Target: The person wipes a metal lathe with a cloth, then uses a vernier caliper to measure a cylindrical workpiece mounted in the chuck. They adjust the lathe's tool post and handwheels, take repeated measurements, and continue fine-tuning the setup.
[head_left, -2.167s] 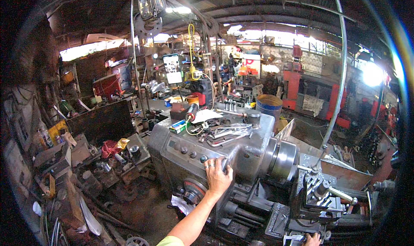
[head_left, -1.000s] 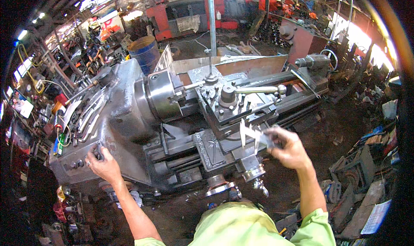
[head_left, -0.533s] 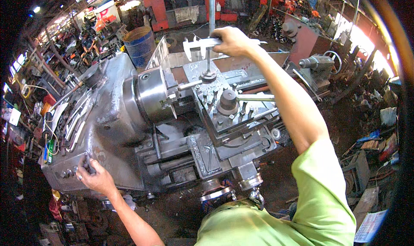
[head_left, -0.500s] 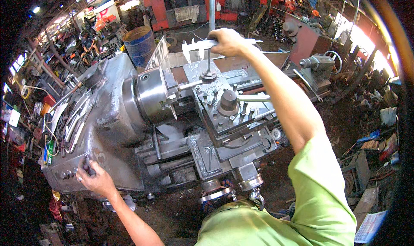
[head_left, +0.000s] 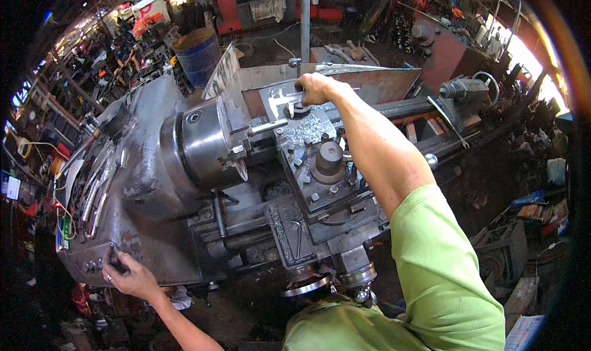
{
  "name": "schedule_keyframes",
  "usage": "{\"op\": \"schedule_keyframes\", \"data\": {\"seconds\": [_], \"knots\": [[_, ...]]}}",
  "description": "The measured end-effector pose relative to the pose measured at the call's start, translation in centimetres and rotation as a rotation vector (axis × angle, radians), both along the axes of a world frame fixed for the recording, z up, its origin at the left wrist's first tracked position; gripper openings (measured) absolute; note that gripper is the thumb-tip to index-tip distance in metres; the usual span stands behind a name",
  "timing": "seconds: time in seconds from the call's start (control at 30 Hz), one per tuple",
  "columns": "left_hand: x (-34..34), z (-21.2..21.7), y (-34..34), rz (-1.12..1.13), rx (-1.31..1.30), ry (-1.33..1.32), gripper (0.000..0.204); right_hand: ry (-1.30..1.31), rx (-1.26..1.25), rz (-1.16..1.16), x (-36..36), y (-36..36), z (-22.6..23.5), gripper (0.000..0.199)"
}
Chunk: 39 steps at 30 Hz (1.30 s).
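A metal vernier caliper (head_left: 284, 100) is gripped in my right hand (head_left: 315, 90), its jaws pointing left over the chip-covered tool slide (head_left: 308, 128) of a lathe. My closed fingers hide part of the caliper and of a thin upright rod behind it. To the left is the lathe chuck (head_left: 208, 143), with a slim metal bar (head_left: 268, 127) between it and the slide. My left hand (head_left: 132, 278) is at the front panel of the headstock (head_left: 148, 191), fingers closed round a small dark lever (head_left: 113, 249). A round dark tool-post cap (head_left: 329, 156) sits beneath my right forearm.
Several wrenches and rods (head_left: 98, 194) lie on the headstock. The tailstock (head_left: 457, 98) stands at the right end of the bed. Handwheels (head_left: 306, 284) project at the front. Behind are a blue drum (head_left: 198, 58) and an upright pipe (head_left: 305, 24). Scrap lies along the right.
My right hand has lowered the caliper toward the tool slide and the upright rod. The left hand stays at the panel lever, slightly lower in view. The view has shifted a little.
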State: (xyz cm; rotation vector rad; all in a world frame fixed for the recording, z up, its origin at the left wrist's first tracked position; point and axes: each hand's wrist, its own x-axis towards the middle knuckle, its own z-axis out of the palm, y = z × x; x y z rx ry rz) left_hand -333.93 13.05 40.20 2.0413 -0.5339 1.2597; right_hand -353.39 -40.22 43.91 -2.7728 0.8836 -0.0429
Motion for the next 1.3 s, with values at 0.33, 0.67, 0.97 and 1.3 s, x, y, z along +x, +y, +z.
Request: {"op": "schedule_keyframes", "data": {"seconds": [0.33, 0.67, 0.97, 1.3], "knots": [[-0.1, 0.0, 0.0, 0.038, 0.005, 0.064, 0.027, -0.024, -0.015, -0.004, 1.0, -0.4, -1.1, 0.052], [-0.1, -0.1, 0.1, 0.02, -0.008, 0.083, 0.029, 0.059, -0.007, -0.016, 1.9, -0.9, -1.6, 0.051], [0.2, -0.2, 0.3, 0.051, 0.011, 0.069, 0.028, 0.047, -0.021, -0.015, 1.7, -0.2, -1.2, 0.055], [-0.1, 0.0, -0.1, 0.041, 0.024, -0.015, 0.024, 0.062, -0.004, -0.036, 1.5, 0.6, -0.4, 0.05]]}}
